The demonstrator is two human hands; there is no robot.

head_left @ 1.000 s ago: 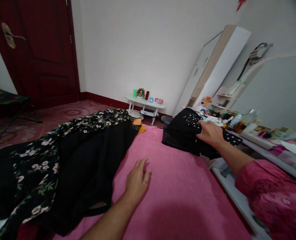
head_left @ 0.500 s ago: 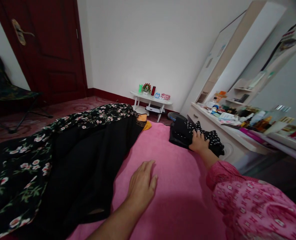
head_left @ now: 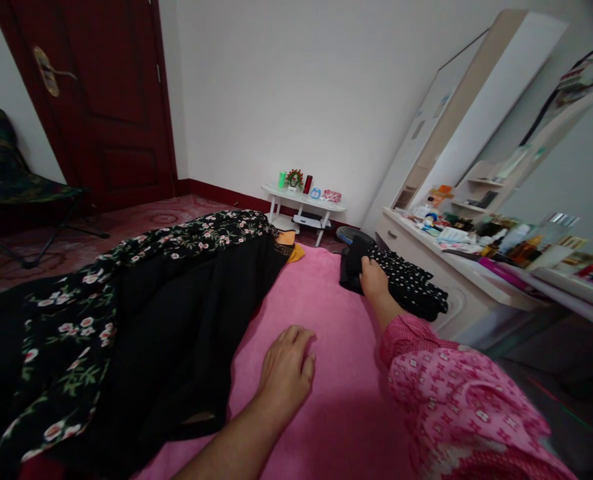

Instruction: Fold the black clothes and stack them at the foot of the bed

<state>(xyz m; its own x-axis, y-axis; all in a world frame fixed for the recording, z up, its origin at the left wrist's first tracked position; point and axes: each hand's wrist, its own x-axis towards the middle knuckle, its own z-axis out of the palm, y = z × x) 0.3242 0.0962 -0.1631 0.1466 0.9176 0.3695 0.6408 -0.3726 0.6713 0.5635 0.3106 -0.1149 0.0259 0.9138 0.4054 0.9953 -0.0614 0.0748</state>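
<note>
A pink bed cover (head_left: 326,347) fills the middle of the view, with a pale wall (head_left: 276,80) behind it and a dark red door (head_left: 91,100) to the left. A low white stand (head_left: 339,205) is by the wall, and a pale dresser (head_left: 401,237) crowded with bottles (head_left: 516,243) is on the right.

The dotted black garment (head_left: 416,280) lies folded at the far right edge of the bed cover, beside the dresser. The right hand (head_left: 375,277) touches the plain black part at its left end, and the white dots lie mostly to the right of the fingers. The fingers are close together; whether they pinch the cloth, I cannot tell. The left hand (head_left: 287,367) is palm down over the bed cover, open and empty, its fingers gently bent. It is between the dotted garment and the larger floral black garment (head_left: 191,233) spread on the left.

Half a second ago the right hand was spread over the dots; now it is farther left, its fingers closer together. The dotted cloth looks flatter, its raised peaks smoothed down. The left hand is in nearly the same place.
</note>
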